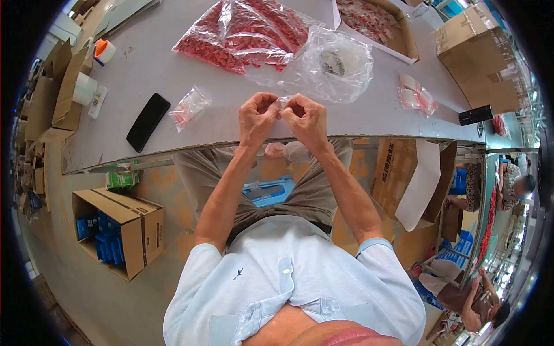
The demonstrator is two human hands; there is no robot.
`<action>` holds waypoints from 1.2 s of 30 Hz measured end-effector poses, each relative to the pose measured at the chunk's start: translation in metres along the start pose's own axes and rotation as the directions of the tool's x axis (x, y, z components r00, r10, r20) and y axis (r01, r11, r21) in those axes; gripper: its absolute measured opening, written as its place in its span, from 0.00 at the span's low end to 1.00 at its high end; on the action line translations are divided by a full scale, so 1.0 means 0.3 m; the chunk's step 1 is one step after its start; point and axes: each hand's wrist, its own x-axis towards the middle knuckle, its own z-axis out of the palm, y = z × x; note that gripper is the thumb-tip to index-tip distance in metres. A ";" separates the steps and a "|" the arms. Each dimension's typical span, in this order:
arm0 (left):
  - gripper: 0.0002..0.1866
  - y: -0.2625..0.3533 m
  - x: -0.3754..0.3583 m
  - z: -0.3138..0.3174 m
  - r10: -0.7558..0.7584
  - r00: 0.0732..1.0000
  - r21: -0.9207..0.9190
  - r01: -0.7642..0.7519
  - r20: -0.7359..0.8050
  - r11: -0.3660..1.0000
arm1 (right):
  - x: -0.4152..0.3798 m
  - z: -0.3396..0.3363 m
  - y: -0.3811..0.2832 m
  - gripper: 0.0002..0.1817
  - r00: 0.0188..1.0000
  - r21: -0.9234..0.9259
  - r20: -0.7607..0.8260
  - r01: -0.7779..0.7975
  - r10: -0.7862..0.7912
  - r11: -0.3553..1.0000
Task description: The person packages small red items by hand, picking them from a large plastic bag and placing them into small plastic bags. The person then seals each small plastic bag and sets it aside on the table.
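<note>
My left hand (258,117) and my right hand (306,119) meet over the front edge of the table, fingertips almost touching. Both are closed in a pinch on a small clear plastic bag (283,102), mostly hidden by the fingers. Just beyond them lies a crumpled clear plastic bag (358,63) with a white roll inside. Behind that spreads a large clear bag of small red pieces (231,37). To the left of my hands is a small filled packet (190,108), and several similar packets (416,95) lie to the right.
A black phone (148,122) and an orange tape roll (104,51) lie on the left of the table (231,86). An open box (411,55) holds packets at the back. Cartons (482,57) stand right; another box (147,236) sits on the floor. Co-workers (482,300) sit far right.
</note>
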 end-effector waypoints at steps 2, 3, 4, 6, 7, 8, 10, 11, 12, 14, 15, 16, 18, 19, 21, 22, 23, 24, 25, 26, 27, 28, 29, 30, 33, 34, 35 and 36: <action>0.06 -0.013 0.013 -0.005 0.006 1.000 0.040 -0.007 0.014 0.999 | 0.014 -0.021 0.007 0.05 1.000 -0.018 0.024 0.013 -0.012 1.000; 0.06 -0.015 0.022 -0.008 0.020 1.000 0.032 -0.020 0.009 0.999 | 0.034 -0.048 0.017 0.05 0.996 -0.063 0.029 0.086 -0.084 0.994; 0.05 -0.019 0.030 -0.011 0.032 0.999 0.023 -0.032 0.004 0.999 | 0.060 -0.082 0.032 0.05 0.987 -0.108 0.039 0.157 -0.153 0.982; 0.05 -0.034 0.043 -0.019 0.052 0.999 0.031 -0.051 -0.015 0.998 | 0.173 -0.206 0.059 0.06 0.990 -0.174 -0.038 0.130 -0.139 0.976; 0.04 -0.039 0.049 -0.021 0.073 0.997 0.045 -0.072 -0.036 0.996 | 0.235 -0.266 0.065 0.06 0.987 -0.263 -0.064 0.129 -0.151 0.956; 0.04 -0.037 0.057 -0.017 0.074 0.996 0.040 -0.072 -0.040 0.997 | 0.301 -0.318 0.078 0.07 0.982 -0.348 -0.088 0.127 -0.167 0.929; 0.04 -0.032 0.062 -0.008 0.072 0.996 0.026 -0.071 -0.056 0.997 | 0.429 -0.407 0.155 0.07 0.983 -0.488 0.040 0.174 -0.178 0.855; 0.04 -0.033 0.059 -0.006 0.070 0.996 0.026 -0.068 -0.056 0.997 | 0.472 -0.424 0.187 0.08 0.972 -0.605 0.162 0.232 -0.168 0.762; 0.04 -0.030 0.056 -0.006 0.070 0.995 0.037 -0.068 -0.068 0.997 | 0.500 -0.419 0.200 0.08 0.972 -0.605 0.162 0.232 -0.168 0.762; 0.04 -0.027 0.062 -0.005 0.077 0.993 0.047 -0.073 -0.085 0.996 | 0.555 -0.414 0.223 0.11 0.932 -0.721 0.353 0.213 0.084 0.659; 0.04 -0.030 0.063 -0.004 0.082 0.992 0.054 -0.077 -0.091 0.996 | 0.576 -0.402 0.223 0.11 0.931 -0.721 0.356 0.217 0.082 0.658; 0.03 -0.035 0.063 -0.004 0.084 0.992 0.063 -0.078 -0.096 0.995 | 0.590 -0.384 0.228 0.12 0.924 -0.758 0.352 0.185 0.153 0.625; 0.03 -0.040 0.066 -0.003 0.085 0.992 0.064 -0.079 -0.096 0.995 | 0.603 -0.365 0.233 0.14 0.908 -0.792 0.349 0.154 0.231 0.590; 0.03 -0.041 0.063 -0.003 0.091 0.992 0.068 -0.085 -0.088 0.994 | 0.610 -0.365 0.230 0.14 0.882 -0.776 0.371 0.123 0.291 0.618; 0.03 -0.042 0.061 -0.004 0.093 0.992 0.082 -0.086 -0.085 0.993 | 0.615 -0.363 0.230 0.14 0.853 -0.759 0.391 0.086 0.347 0.645; 0.03 -0.041 0.062 -0.002 0.099 0.992 0.092 -0.092 -0.084 0.992 | 0.618 -0.364 0.232 0.14 0.844 -0.766 0.406 0.104 0.351 0.635; 0.03 -0.041 0.062 -0.001 0.099 0.992 0.092 -0.091 -0.081 0.992 | 0.619 -0.367 0.235 0.14 0.834 -0.772 0.421 0.123 0.356 0.624; 0.03 -0.040 0.063 -0.001 0.099 0.992 0.088 -0.092 -0.081 0.992 | 0.617 -0.373 0.252 0.14 0.835 -0.772 0.419 0.121 0.356 0.624; 0.03 -0.039 0.062 -0.001 0.099 0.992 0.083 -0.092 -0.082 0.992 | 0.609 -0.377 0.269 0.13 0.862 -0.725 0.446 0.189 0.243 0.662; 0.03 -0.037 0.060 0.000 0.099 0.992 0.083 -0.092 -0.083 0.992 | 0.604 -0.382 0.285 0.12 0.876 -0.675 0.466 0.260 0.126 0.690; 0.03 -0.035 0.059 0.000 0.100 0.992 0.089 -0.092 -0.083 0.992 | 0.596 -0.383 0.283 0.12 0.875 -0.675 0.467 0.262 0.125 0.689; 0.03 -0.033 0.059 0.000 0.102 0.991 0.095 -0.094 -0.083 0.991 | 0.586 -0.386 0.281 0.11 0.873 -0.662 0.477 0.282 0.100 0.695; 0.03 -0.034 0.060 0.000 0.104 0.991 0.094 -0.096 -0.087 0.991 | 0.583 -0.386 0.277 0.11 0.870 -0.647 0.488 0.303 0.074 0.699; 0.04 -0.035 0.060 0.001 0.103 0.991 0.096 -0.094 -0.087 0.991 | 0.587 -0.382 0.272 0.11 0.869 -0.647 0.490 0.307 0.073 0.698; 0.04 -0.023 0.057 0.004 0.103 0.991 0.116 -0.092 -0.087 0.989 | 0.592 -0.361 0.252 0.11 0.850 -0.734 0.512 0.355 0.128 0.580; 0.04 -0.017 0.054 0.004 0.102 0.991 0.131 -0.090 -0.088 0.987 | 0.593 -0.355 0.239 0.10 0.844 -0.751 0.515 0.362 0.146 0.552; 0.04 -0.018 0.052 0.004 0.103 0.991 0.133 -0.091 -0.088 0.987 | 0.592 -0.351 0.225 0.10 0.839 -0.767 0.519 0.371 0.165 0.523; 0.04 -0.020 0.052 0.004 0.125 0.989 0.153 -0.112 -0.083 0.982 | 0.586 -0.353 0.219 0.10 0.839 -0.766 0.520 0.374 0.162 0.522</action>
